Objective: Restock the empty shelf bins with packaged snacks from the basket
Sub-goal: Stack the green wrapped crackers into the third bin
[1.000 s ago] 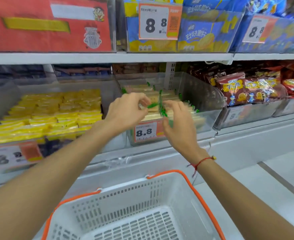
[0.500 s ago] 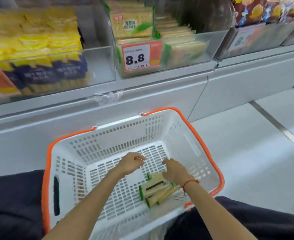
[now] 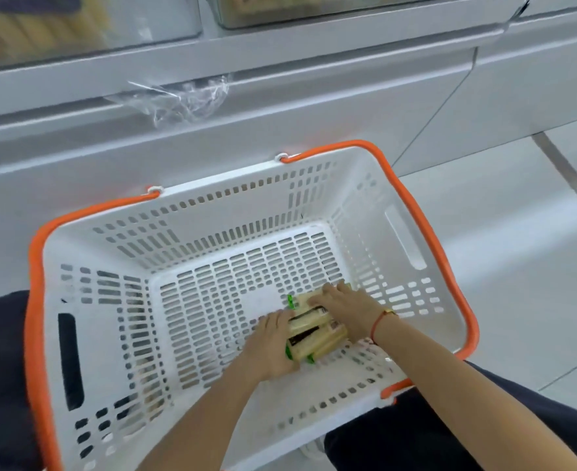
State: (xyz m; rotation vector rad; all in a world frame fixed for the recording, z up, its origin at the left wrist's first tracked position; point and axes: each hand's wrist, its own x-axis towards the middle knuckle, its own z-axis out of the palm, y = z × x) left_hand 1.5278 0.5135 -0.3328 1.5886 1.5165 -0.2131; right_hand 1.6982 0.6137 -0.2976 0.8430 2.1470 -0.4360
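While both arms reach into a white slotted plastic basket (image 3: 212,212) with an orange rim, the left hand (image 3: 269,346) and the right hand (image 3: 346,311) clasp a small stack of flat, rectangular snack packets (image 3: 314,329) from either side, fingers curled against pale yellow wrappers with green edges. The packets lie on the basket's perforated floor, toward its near right corner. A red cord bracelet (image 3: 379,324) circles the right wrist. Beyond the basket's far wall, crumpled clear film (image 3: 181,96) clings to a smooth grey shelf base (image 3: 314,107).
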